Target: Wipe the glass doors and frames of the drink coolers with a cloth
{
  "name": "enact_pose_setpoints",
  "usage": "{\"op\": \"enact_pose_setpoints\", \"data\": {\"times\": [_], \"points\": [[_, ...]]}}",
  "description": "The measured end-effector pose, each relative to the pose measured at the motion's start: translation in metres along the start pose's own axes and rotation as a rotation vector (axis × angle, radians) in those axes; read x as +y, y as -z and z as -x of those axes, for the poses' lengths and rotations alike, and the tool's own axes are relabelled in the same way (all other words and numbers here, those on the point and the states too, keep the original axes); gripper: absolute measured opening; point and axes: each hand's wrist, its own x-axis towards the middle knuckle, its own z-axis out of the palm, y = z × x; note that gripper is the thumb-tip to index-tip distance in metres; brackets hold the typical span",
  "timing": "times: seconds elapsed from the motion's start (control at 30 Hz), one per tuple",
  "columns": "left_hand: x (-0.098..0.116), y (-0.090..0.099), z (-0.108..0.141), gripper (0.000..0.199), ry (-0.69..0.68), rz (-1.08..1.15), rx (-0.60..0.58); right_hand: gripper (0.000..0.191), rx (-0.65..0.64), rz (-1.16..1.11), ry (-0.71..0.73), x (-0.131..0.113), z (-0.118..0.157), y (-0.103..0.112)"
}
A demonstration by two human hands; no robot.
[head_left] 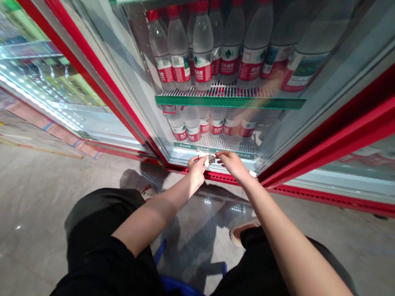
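At the bottom edge of the red-framed cooler [222, 178], my left hand [197, 168] is closed on a crumpled white wipe [209, 160] with a dark grey smudge. Just right of the wipe is my right hand [229, 163], its fingertips close to the wipe's edge; whether they hold anything is too small to tell. Behind both hands, water bottles with red caps and red-white labels [202, 66] stand on a wire shelf with a green front strip [231, 101]. More bottles [216, 124] stand on the level below.
A blue stool [182, 289] is beneath me, between my knees. Red door frames [343, 118] rise at both sides. Another lit cooler with drinks [62, 78] stands at the left. Grey tiled floor [18, 207] lies in front, with my feet near the cooler base.
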Motion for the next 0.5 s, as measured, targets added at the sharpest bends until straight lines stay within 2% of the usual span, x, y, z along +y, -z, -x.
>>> {"op": "enact_pose_setpoints", "data": {"times": [0.13,0.2,0.3,0.4,0.5], "points": [[0.034,0.018,-0.006,0.032,-0.059,-0.034,-0.08,0.018,-0.055,0.003,-0.006,0.0,-0.001,-0.013],[0.043,0.029,-0.008,0.032,-0.091,-0.055,-0.092,0.016,-0.087,-0.016,-0.014,0.0,0.0,-0.019],[0.039,0.038,-0.011,0.035,-0.106,-0.085,-0.059,0.016,-0.123,-0.057,-0.02,0.0,0.004,-0.028],[0.03,0.039,-0.016,0.036,-0.086,-0.106,-0.016,0.017,-0.157,-0.087,-0.029,-0.001,0.007,-0.035],[0.035,0.041,-0.024,0.033,-0.078,-0.099,-0.044,0.019,-0.18,-0.104,-0.043,-0.002,0.007,-0.039]]}}
